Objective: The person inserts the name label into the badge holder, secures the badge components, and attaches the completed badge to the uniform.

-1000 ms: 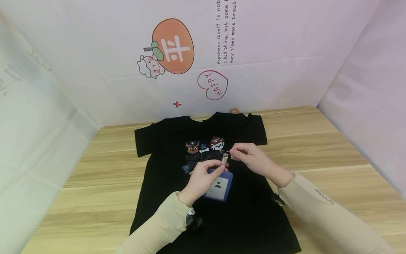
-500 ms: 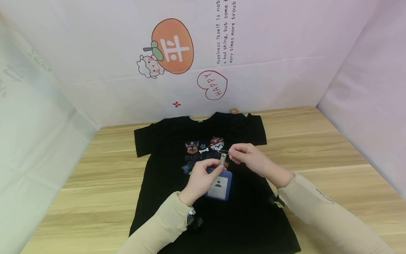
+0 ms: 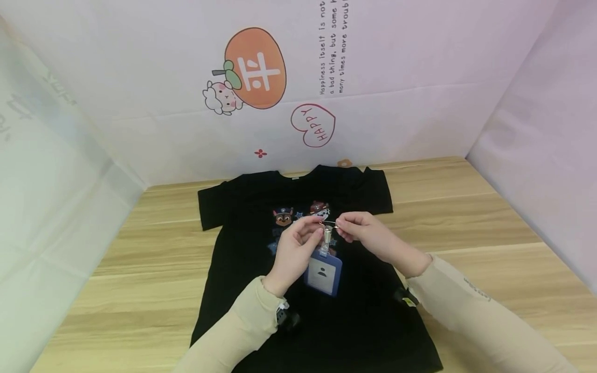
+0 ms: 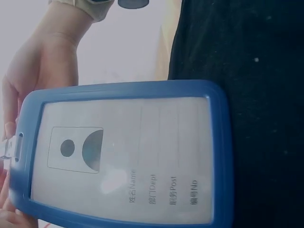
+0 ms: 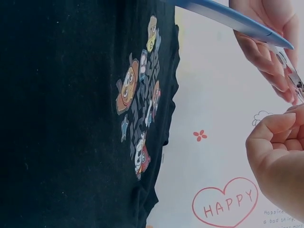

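Observation:
In the head view, a blue-framed ID badge holder (image 3: 323, 274) hangs by its metal clip (image 3: 328, 235) over the black T-shirt (image 3: 261, 311). A thin wire safety pin (image 3: 329, 223) runs through the top of the clip. My left hand (image 3: 295, 251) pinches the pin's left end between thumb and forefinger. At the other end, my right hand (image 3: 364, 232) grips the pin with curled fingers. The badge face (image 4: 123, 156) fills much of the left wrist view. Seen edge-on in the right wrist view, the holder (image 5: 232, 21) tilts above. Fingers partly hide the pin.
The shirt lies flat with its printed cartoon dogs (image 3: 282, 216) facing up, on a wood-grain table (image 3: 154, 248). A white printed backdrop (image 3: 396, 77) stands behind, and pale sheets (image 3: 56, 145) hang at both sides.
My left hand has shifted up from the metal clip to the left end of the safety pin. Clip and badge now hang freely from the pin. The right hand stays almost still.

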`<state>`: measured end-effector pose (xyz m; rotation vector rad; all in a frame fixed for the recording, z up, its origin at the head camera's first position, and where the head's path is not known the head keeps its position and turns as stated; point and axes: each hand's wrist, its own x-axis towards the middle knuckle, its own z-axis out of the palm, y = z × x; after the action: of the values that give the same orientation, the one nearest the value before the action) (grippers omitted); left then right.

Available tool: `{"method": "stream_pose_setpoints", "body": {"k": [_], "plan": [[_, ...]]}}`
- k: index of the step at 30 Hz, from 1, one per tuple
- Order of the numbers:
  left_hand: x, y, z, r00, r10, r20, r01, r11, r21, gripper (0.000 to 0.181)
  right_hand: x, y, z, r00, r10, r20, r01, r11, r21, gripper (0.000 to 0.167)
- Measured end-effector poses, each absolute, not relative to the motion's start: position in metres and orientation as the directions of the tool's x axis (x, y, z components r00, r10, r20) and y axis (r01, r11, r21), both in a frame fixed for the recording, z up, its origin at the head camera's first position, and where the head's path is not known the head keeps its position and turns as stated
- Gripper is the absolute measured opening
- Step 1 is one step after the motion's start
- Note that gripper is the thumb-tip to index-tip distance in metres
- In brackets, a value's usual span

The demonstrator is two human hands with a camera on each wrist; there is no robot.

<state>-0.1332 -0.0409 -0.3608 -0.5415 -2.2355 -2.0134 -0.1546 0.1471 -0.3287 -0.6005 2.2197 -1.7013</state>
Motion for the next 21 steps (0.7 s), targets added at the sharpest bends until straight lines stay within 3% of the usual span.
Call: {"method": "stream_pose_setpoints", "body": {"k": [21], "plan": [[-0.139,-0.040,-0.363,-0.912,0.164,0.376,0.390,0.067,0.918,0.013,-0.154,0.139,-0.339,-0.860,-0.510,-0.024,-0.061,0.151,-0.987,0.034]]}}
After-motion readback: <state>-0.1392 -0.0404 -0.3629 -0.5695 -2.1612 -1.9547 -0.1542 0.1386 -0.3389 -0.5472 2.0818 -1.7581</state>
